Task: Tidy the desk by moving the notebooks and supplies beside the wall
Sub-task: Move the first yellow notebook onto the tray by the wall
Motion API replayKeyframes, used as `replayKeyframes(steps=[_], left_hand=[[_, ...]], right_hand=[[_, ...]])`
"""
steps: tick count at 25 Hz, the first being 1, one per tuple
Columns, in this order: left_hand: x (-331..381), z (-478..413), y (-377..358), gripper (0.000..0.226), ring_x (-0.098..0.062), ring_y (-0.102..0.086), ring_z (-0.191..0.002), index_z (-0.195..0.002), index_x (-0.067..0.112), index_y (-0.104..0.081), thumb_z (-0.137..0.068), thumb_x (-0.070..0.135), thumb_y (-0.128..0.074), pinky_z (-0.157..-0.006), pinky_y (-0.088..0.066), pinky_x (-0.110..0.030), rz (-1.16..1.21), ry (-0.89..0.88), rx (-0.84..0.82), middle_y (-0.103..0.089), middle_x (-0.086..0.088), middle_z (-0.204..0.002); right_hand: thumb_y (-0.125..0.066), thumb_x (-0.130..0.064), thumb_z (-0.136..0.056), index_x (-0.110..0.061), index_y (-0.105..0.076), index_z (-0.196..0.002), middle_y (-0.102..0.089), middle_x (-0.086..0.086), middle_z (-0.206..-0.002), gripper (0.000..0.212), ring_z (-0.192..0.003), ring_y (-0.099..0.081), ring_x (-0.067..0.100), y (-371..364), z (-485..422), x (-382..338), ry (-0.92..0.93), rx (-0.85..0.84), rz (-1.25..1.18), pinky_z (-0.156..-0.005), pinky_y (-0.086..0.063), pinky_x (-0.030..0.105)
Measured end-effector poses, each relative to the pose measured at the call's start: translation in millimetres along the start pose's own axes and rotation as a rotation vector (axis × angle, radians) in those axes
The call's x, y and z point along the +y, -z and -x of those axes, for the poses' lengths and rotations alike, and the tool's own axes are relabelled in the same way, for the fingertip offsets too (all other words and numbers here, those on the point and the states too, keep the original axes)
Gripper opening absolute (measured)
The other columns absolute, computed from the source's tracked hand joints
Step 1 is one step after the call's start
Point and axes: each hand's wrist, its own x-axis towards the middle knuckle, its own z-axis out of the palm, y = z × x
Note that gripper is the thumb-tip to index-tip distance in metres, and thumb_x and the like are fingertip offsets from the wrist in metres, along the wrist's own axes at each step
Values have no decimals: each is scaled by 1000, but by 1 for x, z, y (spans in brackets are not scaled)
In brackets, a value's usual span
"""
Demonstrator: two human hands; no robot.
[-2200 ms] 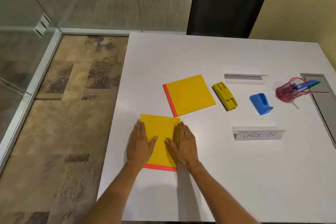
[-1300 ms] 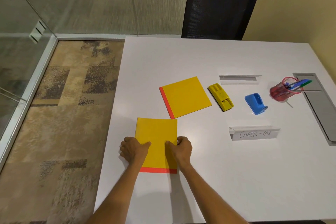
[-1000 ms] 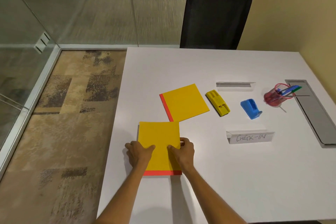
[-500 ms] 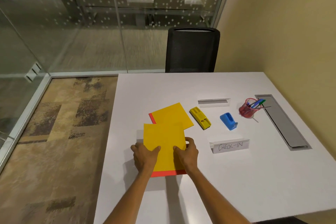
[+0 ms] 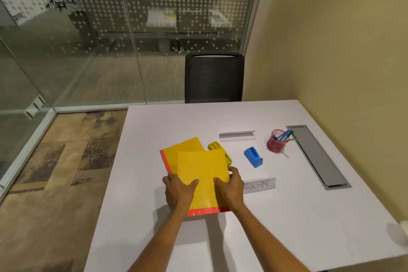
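Note:
Both hands hold a yellow notebook (image 5: 203, 174) with a red spine above the white desk (image 5: 265, 216). My left hand (image 5: 178, 192) grips its left side and my right hand (image 5: 230, 187) its right side. The raised notebook overlaps a second yellow notebook (image 5: 178, 150) that lies flat behind it. It also hides most of a yellow stapler (image 5: 215, 146). A blue tape dispenser (image 5: 254, 158) sits to the right. A red mesh cup (image 5: 276, 142) with pens stands near the yellow wall (image 5: 342, 51).
A folded "CHECK-IN" card (image 5: 260, 185) lies right of my right hand, and another folded card (image 5: 237, 135) lies farther back. A grey cable tray (image 5: 318, 157) runs along the wall side. A black chair (image 5: 214, 78) stands behind the desk. Glass partitions enclose the left.
My hands gripped the near notebook, lifted it off the desk and carried it forward and right, over the second notebook and stapler. The view tilted upward.

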Motion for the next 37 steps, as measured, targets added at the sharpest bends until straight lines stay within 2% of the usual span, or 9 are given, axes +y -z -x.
replayKeyframes(steps=[2,9,13,17,23,27,32,35,37], left_hand=[[17,16,-19,74,-40,-61,-108,-123,0,-49,-75,45,-82,-80,-54,-45,-2,2,25,-50,-16,-125],[86,97,-101,75,-37,-59,-115,-127,2,-50,-75,44,-83,-87,-49,-43,48,-8,106,-49,-16,-130],[129,149,-148,70,-37,-61,-108,-118,2,-53,-73,47,-83,-78,-44,-38,19,-18,125,-51,-15,-125],[164,192,-176,68,-37,-62,-105,-116,3,-53,-73,47,-83,-77,-46,-39,16,-28,146,-51,-14,-122],[191,213,-198,69,-36,-62,-106,-120,3,-53,-74,45,-82,-81,-50,-41,-4,-43,161,-51,-14,-123],[200,211,-212,68,-37,-62,-105,-118,2,-53,-75,44,-83,-75,-46,-38,-3,-61,130,-52,-16,-125],[219,207,-232,65,-36,-62,-101,-114,2,-53,-74,44,-83,-70,-42,-35,37,-115,65,-53,-16,-119],[237,212,-252,62,-35,-62,-98,-114,3,-53,-76,42,-82,-71,-43,-34,49,-140,32,-52,-16,-119],[252,212,-270,60,-31,-59,-92,-113,2,-53,-77,41,-82,-72,-43,-34,50,-156,16,-52,-16,-120]], right_hand=[[-74,-15,-80,-11,-50,-125,-62,4,-101,51,-87,-59,18,27,-11,5,15,-16,-1,-77,-47,27],[-75,-15,-80,-8,-51,-124,-65,13,-113,51,-88,-57,19,150,-46,42,79,-59,-9,-78,-43,25],[-75,-14,-79,-8,-51,-125,-65,15,-118,53,-103,-62,30,232,-58,64,93,-80,-22,-83,-46,30],[-76,-16,-78,-7,-51,-126,-64,16,-119,54,-106,-61,30,290,-63,71,96,-95,-23,-82,-44,27],[-76,-17,-79,-8,-52,-125,-64,17,-119,52,-107,-61,32,330,-71,77,79,-98,-37,-89,-50,37],[-76,-18,-80,-10,-50,-127,-63,16,-121,54,-108,-61,31,344,-76,80,55,-71,-34,-88,-50,36],[-76,-19,-80,-9,-49,-129,-61,16,-125,58,-111,-60,31,370,-85,84,27,-10,-40,-95,-52,41],[-76,-20,-81,-9,-48,-131,-58,15,-129,59,-114,-59,29,392,-99,92,4,15,-40,-94,-51,37],[-76,-19,-81,-9,-49,-130,-60,15,-127,57,-108,-61,26,409,-116,98,0,17,-43,-89,-51,33]])
